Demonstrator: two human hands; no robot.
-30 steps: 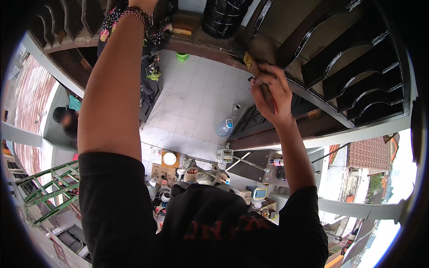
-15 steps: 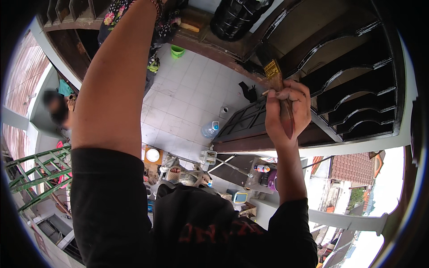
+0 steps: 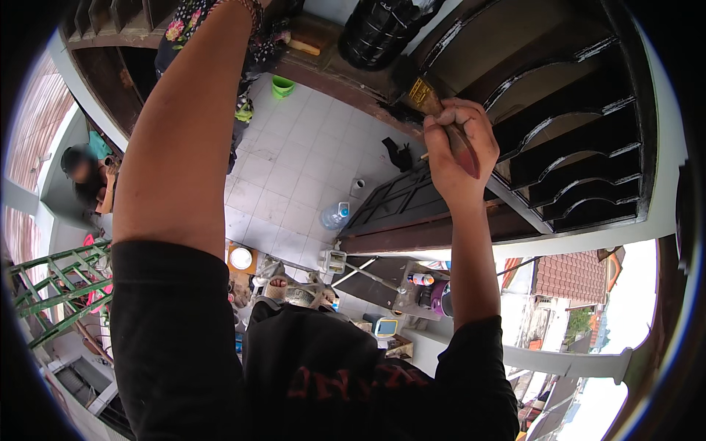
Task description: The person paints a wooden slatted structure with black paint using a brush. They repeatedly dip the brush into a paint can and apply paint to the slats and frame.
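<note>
My right hand [image 3: 465, 140] is closed round the reddish wooden handle of a flat paintbrush [image 3: 424, 97]. The brush has a gold-coloured ferrule, and its dark bristles point up and left at the brown, partly black-painted wooden frame [image 3: 382, 99]. I cannot tell whether the bristles touch it. My left arm [image 3: 184, 132] reaches up past the top edge; a bracelet shows at the wrist, but the hand is cut off. Dark floral cloth [image 3: 176, 33] hangs beside that forearm. Between the arms, a black container [image 3: 382, 33] and a light wooden piece [image 3: 303, 46] rest on the ledge.
Black curved slats [image 3: 581, 125] fill the panel at right. Far below, a tiled floor [image 3: 287, 162] holds a green bucket [image 3: 282, 87], a water bottle [image 3: 334, 215] and a black cloth [image 3: 398, 153]. A green metal ladder [image 3: 62, 283] and another person [image 3: 88, 176] are at left.
My right hand has moved up and left with the paintbrush. The whole view has shifted slightly, and the person at left shows more plainly.
</note>
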